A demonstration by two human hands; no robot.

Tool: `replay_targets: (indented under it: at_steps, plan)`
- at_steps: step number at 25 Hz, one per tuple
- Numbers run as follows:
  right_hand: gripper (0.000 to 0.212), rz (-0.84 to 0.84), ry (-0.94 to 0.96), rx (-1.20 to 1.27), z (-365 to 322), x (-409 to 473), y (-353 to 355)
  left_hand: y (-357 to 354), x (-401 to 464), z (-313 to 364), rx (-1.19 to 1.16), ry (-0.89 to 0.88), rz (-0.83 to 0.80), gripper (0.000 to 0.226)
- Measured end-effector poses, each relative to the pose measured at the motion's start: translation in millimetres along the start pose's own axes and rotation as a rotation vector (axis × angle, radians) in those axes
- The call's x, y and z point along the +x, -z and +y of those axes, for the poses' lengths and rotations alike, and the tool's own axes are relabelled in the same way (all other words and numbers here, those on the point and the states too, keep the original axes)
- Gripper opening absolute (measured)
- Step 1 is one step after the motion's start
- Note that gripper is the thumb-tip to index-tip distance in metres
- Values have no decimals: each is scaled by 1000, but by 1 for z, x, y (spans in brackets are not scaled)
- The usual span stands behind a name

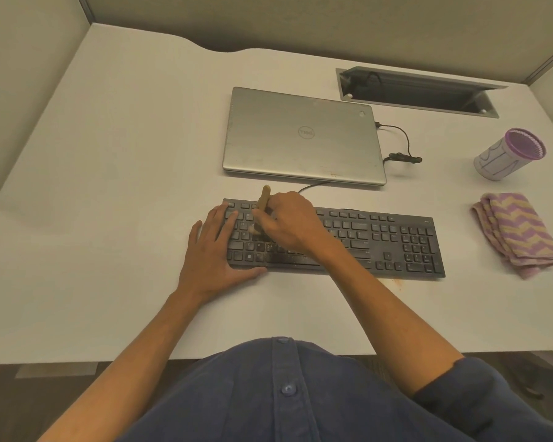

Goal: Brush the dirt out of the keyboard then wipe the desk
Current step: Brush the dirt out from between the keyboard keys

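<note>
The white desk [109, 186] fills most of the view, walled by partitions at the far side, the left and the far right, with its near edge at the person's body. Taking the black keyboard [380, 242] as landmark: left of it the desktop runs broad and bare to the left partition, and the strip between it and the near edge holds only the two forearms and a faint brownish stain just in front of its right part. Behind it, a little apart, lies a closed silver laptop [300, 138] with a dark cable [403, 145] at its right side; farther back and to the right is a recessed cable tray [419, 90]. Right of the keyboard, near but not touching, sits a folded purple-and-yellow cloth [517, 232], and behind that a purple mesh cup [508, 154]. The left hand [216, 250] lies flat, fingers straight, across the keyboard's left end, thumb along its front edge. The right hand [288, 223] is over the left-centre keys, fingers curled round a wooden-handled brush [264, 199], handle slanting away, pale bristles down on the keys just beside the left fingers. Light crumbs speckle the lower keys under the right hand
</note>
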State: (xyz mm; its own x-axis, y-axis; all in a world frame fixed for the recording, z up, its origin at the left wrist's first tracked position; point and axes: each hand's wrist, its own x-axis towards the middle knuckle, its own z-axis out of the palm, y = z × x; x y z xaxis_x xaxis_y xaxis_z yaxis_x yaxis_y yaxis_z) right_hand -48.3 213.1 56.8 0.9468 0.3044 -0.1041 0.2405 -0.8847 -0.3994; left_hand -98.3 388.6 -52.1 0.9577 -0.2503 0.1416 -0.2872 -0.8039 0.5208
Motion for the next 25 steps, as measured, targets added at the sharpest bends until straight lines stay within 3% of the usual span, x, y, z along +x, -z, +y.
replay_targets:
  at_steps: [6, 9, 19, 22, 25]
  plan:
    - [43, 70, -1, 59, -1, -2, -2, 0, 1, 0, 1, 3, 1, 119]
    - [41, -26, -1, 61, -1, -3, -3, -1, 0, 0, -2, 7, -1, 120]
    - [40, 49, 47, 50, 4, -15, 0, -1, 0, 0, -3, 5, -4, 118]
    - [39, -42, 52, -2, 5, -16, 0, -1, 0, 0, -1, 3, 1, 119]
    - [39, -3, 99, -8, 4, -15, 0, -1, 0, -1, -8, 4, -1, 118]
